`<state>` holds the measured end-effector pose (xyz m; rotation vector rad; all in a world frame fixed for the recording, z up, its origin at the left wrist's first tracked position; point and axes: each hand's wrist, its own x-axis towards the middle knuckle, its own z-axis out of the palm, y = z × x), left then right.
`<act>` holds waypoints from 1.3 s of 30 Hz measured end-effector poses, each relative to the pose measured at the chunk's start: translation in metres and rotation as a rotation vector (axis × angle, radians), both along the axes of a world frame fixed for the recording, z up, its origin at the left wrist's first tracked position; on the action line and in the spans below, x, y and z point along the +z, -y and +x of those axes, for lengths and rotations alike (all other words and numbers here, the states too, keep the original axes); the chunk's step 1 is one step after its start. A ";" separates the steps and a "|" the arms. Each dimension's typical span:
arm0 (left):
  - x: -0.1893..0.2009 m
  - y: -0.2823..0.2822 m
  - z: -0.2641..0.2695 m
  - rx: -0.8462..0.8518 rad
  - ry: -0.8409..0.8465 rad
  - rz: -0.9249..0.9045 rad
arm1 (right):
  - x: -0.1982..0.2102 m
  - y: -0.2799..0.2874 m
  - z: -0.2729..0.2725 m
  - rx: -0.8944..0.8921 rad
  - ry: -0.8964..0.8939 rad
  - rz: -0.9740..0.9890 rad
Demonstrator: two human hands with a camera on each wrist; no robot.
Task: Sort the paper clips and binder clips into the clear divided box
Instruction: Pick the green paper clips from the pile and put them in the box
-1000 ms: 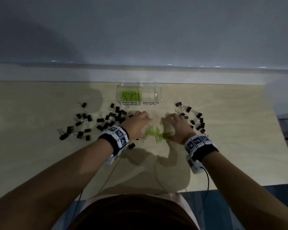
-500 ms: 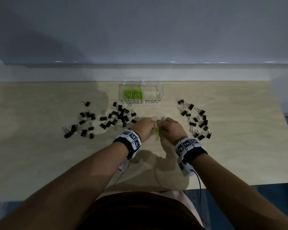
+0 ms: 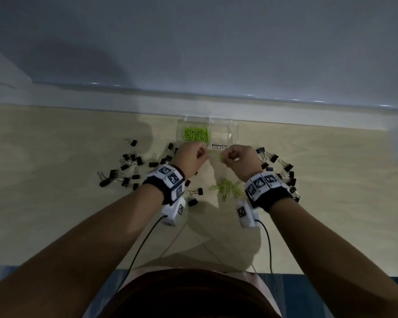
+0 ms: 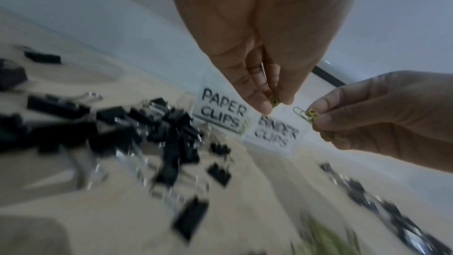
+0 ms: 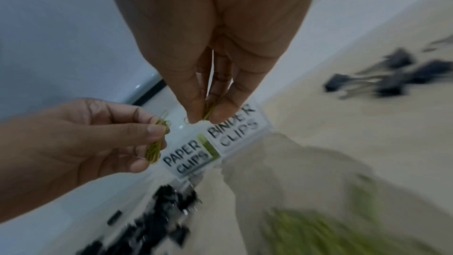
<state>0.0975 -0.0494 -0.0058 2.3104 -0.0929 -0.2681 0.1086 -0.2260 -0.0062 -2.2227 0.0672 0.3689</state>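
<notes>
Both grips closed on green paper clips: left hand (image 3: 191, 159) pinches a few, right hand (image 3: 240, 162) a bunch. Wrist views show "PAPER CLIPS" label (image 4: 221, 113), hidden from the head. Pale wood surface (image 3: 55, 203), grey wall. Clear divided box (image 3: 225, 131) at the back edge, left compartment holding green clips.

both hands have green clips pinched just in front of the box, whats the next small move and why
Probably carry both hands forward and to the left, over the compartment labelled PAPER CLIPS, and let go. The left hand and right hand each pinch green paper clips just short of the clear divided box, whose left side already holds a green heap. The right hand sits nearer the BINDER CLIPS label, so it needs the bigger shift.
</notes>
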 end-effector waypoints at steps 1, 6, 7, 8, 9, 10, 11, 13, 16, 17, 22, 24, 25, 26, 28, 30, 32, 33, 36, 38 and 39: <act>0.005 -0.006 0.009 0.063 0.004 -0.010 | 0.007 -0.010 0.011 0.019 0.038 -0.012; 0.012 -0.020 0.052 0.249 0.037 0.066 | 0.024 -0.059 0.061 0.110 0.146 -0.196; 0.013 -0.020 0.058 0.247 0.025 0.106 | 0.025 -0.064 0.066 0.131 0.119 -0.223; 0.013 -0.019 0.062 0.231 0.012 0.149 | 0.024 -0.067 0.070 0.150 0.093 -0.240; 0.014 -0.017 0.064 0.207 0.004 0.192 | 0.024 -0.066 0.071 0.165 0.084 -0.244; 0.015 -0.016 0.062 0.177 0.009 0.229 | 0.025 -0.063 0.069 0.174 0.091 -0.235; 0.016 -0.016 0.059 0.141 0.036 0.262 | 0.026 -0.056 0.065 0.176 0.114 -0.215; 0.014 -0.015 0.044 0.067 0.109 0.284 | 0.023 -0.033 0.050 0.161 0.180 -0.184; -0.001 -0.006 0.009 -0.113 0.025 0.240 | 0.009 0.013 0.018 0.165 0.118 -0.241; -0.008 0.000 -0.002 -0.193 -0.055 0.238 | 0.004 0.026 0.006 0.198 0.033 -0.293; -0.039 0.043 -0.045 -0.355 -0.199 0.389 | 0.003 0.054 -0.042 0.486 -0.177 -0.498; -0.044 0.058 -0.052 -0.333 -0.162 0.414 | 0.001 0.050 -0.048 0.580 -0.128 -0.544; -0.046 0.063 -0.054 -0.328 -0.147 0.421 | 0.001 0.046 -0.049 0.603 -0.104 -0.563; -0.047 0.067 -0.054 -0.324 -0.137 0.422 | -0.003 0.044 -0.050 0.591 -0.094 -0.559; -0.049 0.072 -0.050 -0.306 -0.129 0.389 | -0.008 0.039 -0.052 0.522 -0.065 -0.500; -0.049 0.070 -0.046 -0.284 -0.126 0.324 | -0.012 0.037 -0.054 0.488 -0.021 -0.457; -0.049 0.066 -0.040 -0.294 -0.128 0.297 | -0.014 0.036 -0.055 0.438 -0.024 -0.420; -0.049 0.064 -0.038 -0.310 -0.133 0.295 | -0.017 0.037 -0.056 0.393 -0.040 -0.388; -0.048 0.062 -0.034 -0.353 -0.139 0.335 | -0.027 0.038 -0.057 0.355 -0.072 -0.381; -0.047 0.063 -0.033 -0.381 -0.141 0.390 | -0.032 0.038 -0.059 0.381 -0.066 -0.393; -0.047 0.064 -0.033 -0.400 -0.138 0.417 | -0.036 0.038 -0.060 0.386 -0.061 -0.393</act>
